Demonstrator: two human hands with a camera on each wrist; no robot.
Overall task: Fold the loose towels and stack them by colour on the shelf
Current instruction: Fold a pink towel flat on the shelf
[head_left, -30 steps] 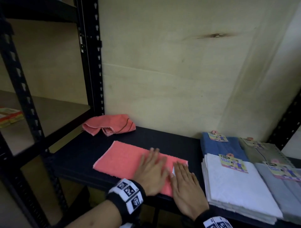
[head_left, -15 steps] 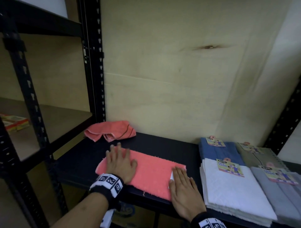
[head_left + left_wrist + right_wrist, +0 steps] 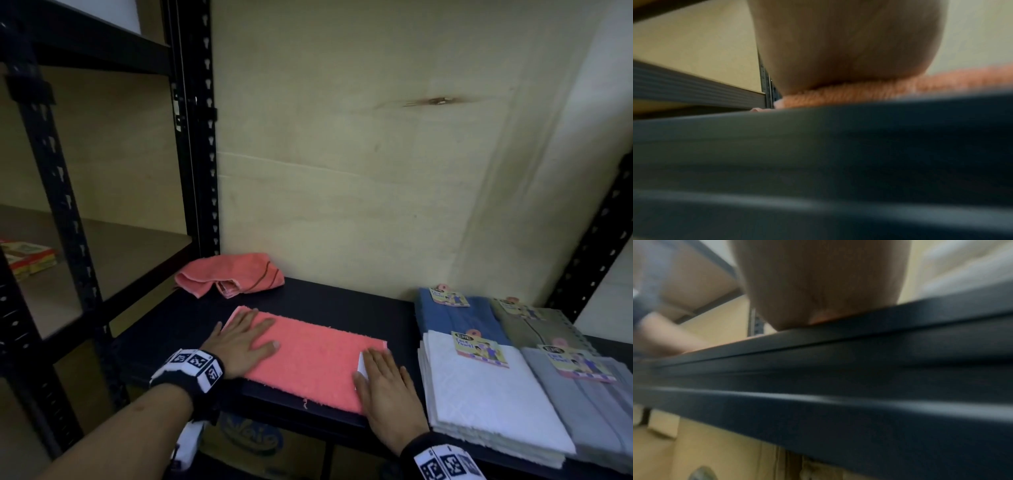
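Pressing flat, your left hand (image 3: 245, 342) and right hand (image 3: 387, 387) lie spread, one on each end of the coral towel (image 3: 308, 359) on the shelf (image 3: 342, 308). Long axis runs left to right between them; either end can fold over.

Flat folded coral towel (image 3: 308, 363) on black shelf (image 3: 342, 305), crumpled coral towel (image 3: 229, 277) behind

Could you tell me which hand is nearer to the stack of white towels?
Right. The right hand lies flat beside the stack of white towels; the left hand presses the coral towel's far end.
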